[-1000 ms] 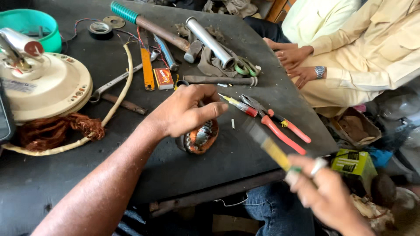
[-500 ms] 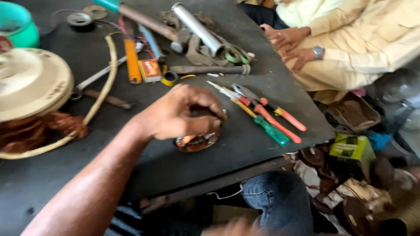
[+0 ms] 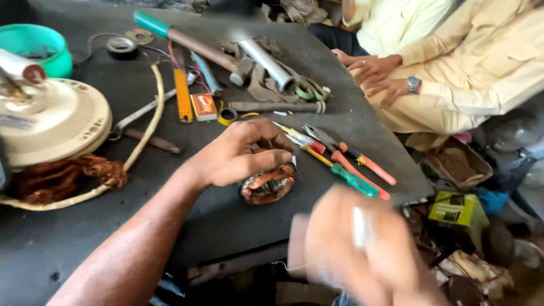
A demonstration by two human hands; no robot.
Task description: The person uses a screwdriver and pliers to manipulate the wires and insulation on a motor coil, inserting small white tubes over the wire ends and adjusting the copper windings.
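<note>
Our left hand (image 3: 241, 153) has its grip clenched on a small motor coil (image 3: 268, 184), a round metal core wound with copper wire. The fingers curl over its top and press it down on the dark surface (image 3: 187, 226), near the front edge. Our right hand (image 3: 362, 249) is in the air in front of that grip and off the surface. It is so blurred that we cannot tell whether its grip holds anything.

Just beyond the left grip, toward its right, lie a green-handled screwdriver (image 3: 354, 181) and orange-handled pliers (image 3: 362, 161), side by side and close to the coil. Further out from the grip lie a metal tube (image 3: 272, 65), a hammer with a teal handle end (image 3: 192, 45), an orange flat tool (image 3: 182, 102) and a spanner (image 3: 139, 116).

Well to the left of the grip sits a cream fan housing (image 3: 54, 122) with a bundle of copper wire (image 3: 62, 175) beside it. A teal bowl (image 3: 39, 48) stands beyond that.

Far to the right, another person in a pale yellow shirt (image 3: 481, 62) sits with both hands resting by the edge of the surface.
</note>
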